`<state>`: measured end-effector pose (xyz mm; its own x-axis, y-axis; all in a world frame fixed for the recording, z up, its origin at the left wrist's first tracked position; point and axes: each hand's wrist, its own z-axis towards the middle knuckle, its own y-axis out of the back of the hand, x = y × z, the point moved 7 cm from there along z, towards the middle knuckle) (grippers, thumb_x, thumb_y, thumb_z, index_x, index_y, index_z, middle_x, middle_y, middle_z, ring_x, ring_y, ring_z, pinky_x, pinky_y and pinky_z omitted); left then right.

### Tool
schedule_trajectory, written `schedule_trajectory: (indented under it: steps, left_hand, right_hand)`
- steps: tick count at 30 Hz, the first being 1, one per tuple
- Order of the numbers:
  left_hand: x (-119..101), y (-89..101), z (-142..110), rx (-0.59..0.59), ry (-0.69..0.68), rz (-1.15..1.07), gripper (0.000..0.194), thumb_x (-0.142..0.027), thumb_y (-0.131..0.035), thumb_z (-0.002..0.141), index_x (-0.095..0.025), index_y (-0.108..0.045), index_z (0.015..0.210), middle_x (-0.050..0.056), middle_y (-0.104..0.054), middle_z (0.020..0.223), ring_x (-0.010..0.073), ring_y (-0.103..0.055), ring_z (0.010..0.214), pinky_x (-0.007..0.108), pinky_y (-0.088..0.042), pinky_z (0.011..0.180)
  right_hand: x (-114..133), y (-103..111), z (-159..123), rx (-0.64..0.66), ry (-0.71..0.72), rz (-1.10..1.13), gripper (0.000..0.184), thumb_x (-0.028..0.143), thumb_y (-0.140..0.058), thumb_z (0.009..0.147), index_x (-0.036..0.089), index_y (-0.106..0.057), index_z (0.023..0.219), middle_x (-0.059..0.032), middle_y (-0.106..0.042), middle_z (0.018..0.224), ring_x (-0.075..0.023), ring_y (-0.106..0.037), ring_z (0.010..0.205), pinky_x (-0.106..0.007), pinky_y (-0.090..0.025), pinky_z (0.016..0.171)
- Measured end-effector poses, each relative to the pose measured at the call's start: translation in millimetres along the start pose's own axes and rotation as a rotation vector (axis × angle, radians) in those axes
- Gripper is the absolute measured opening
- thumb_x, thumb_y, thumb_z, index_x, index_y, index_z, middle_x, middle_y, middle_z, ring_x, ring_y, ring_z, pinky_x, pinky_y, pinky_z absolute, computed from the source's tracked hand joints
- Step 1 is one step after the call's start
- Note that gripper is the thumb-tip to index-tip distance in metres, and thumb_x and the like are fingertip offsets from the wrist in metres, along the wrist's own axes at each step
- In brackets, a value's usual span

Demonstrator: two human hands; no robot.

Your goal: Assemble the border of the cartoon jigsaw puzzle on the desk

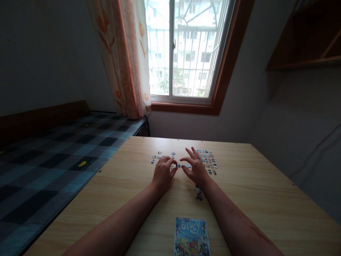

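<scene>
Close above the wooden table, my left hand (163, 173) has its thumb and forefinger closed at the left end of a short row of joined jigsaw pieces (179, 166). Opposite it, my right hand (195, 166) is at the row's other end, its thumb and forefinger apart and its other fingers raised and spread. Part of the row is hidden by the right hand. Loose jigsaw pieces (159, 153) lie beyond the left hand. A larger group of pieces (210, 160) lies to the right of the right hand. A small joined section (199, 193) rests beside my right forearm.
A blue "Bluey" picture card or box (191, 236) lies on the table (133, 227) between my forearms. On the left stands a bed with a checked cover (66, 170). Behind the table are a curtain (128, 64) and a window (191, 53); a shelf (306, 39) hangs at upper right.
</scene>
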<state>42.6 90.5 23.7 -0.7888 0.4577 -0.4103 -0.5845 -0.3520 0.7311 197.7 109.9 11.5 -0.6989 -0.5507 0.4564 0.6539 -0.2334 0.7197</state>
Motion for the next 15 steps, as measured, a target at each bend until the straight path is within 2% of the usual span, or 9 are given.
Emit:
schedule_trajectory:
  steps: [5,11,15]
  left_hand:
    - [1.8,-1.5,-0.1,0.026,0.058,0.034,0.011,-0.021,-0.072,0.084,-0.024,-0.072,0.094,0.005,-0.068,0.106,0.0252,-0.057,0.107,0.041,-0.042,0.098]
    - [-1.3,-2.1,0.0,0.049,0.050,0.050,0.013,-0.023,-0.071,0.085,-0.024,-0.074,0.097,0.006,-0.068,0.108,0.0247,-0.056,0.108,0.040,-0.042,0.097]
    - [1.8,-0.9,-0.7,0.048,0.103,0.126,0.027,-0.026,-0.068,0.086,-0.026,-0.072,0.113,0.006,-0.069,0.113,0.0264,-0.056,0.111,0.043,-0.041,0.098]
  right_hand:
    - [4.8,-0.1,-0.4,0.000,0.062,-0.032,0.018,0.031,-0.069,0.085,0.031,-0.077,0.101,-0.0063,-0.039,0.159,-0.0322,-0.016,0.154,-0.068,-0.014,0.118]
    - [6.6,-1.5,-0.3,-0.016,0.105,-0.060,0.015,0.032,-0.068,0.087,0.029,-0.078,0.098,-0.0075,-0.042,0.157,-0.0324,-0.018,0.154,-0.067,-0.017,0.118]
    - [1.4,-0.5,0.1,-0.020,0.062,-0.089,0.015,0.030,-0.069,0.085,0.028,-0.079,0.095,-0.0081,-0.043,0.157,-0.0331,-0.019,0.153,-0.067,-0.018,0.117]
